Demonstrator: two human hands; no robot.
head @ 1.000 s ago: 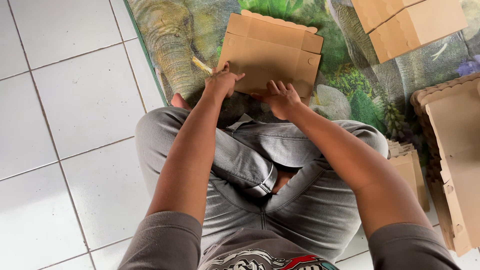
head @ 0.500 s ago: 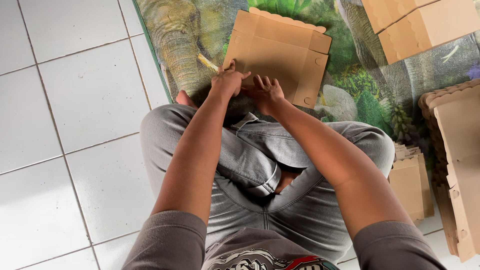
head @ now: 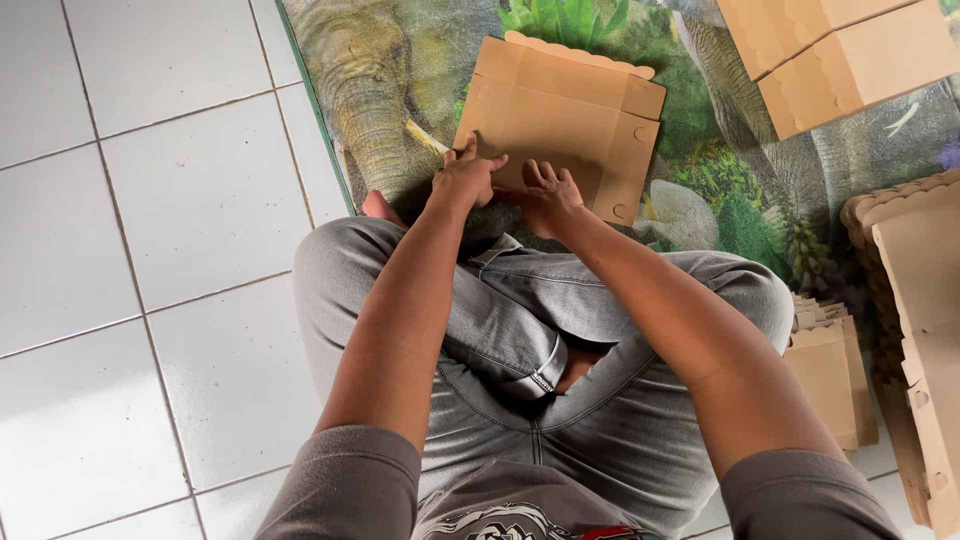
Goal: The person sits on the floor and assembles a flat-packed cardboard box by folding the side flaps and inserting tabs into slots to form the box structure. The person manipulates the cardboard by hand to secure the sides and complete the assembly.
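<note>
A flat brown cardboard box blank point(head: 570, 110) with scalloped edges lies on a mat printed with an elephant and plants point(head: 380, 90), just beyond my crossed legs in grey trousers. My left hand point(head: 468, 178) rests on the blank's near left edge, fingers pressing on the cardboard. My right hand point(head: 548, 192) presses the near edge right beside it, fingers curled over the fold. The two hands almost touch.
Folded cardboard boxes point(head: 850, 55) sit at the far right on the mat. A tall stack of flat blanks point(head: 915, 300) stands at the right edge, a smaller stack point(head: 830, 370) by my right knee. White floor tiles point(head: 150, 250) lie to the left.
My right hand has slid left along the blank's near edge to meet the left hand. The view has shifted slightly.
</note>
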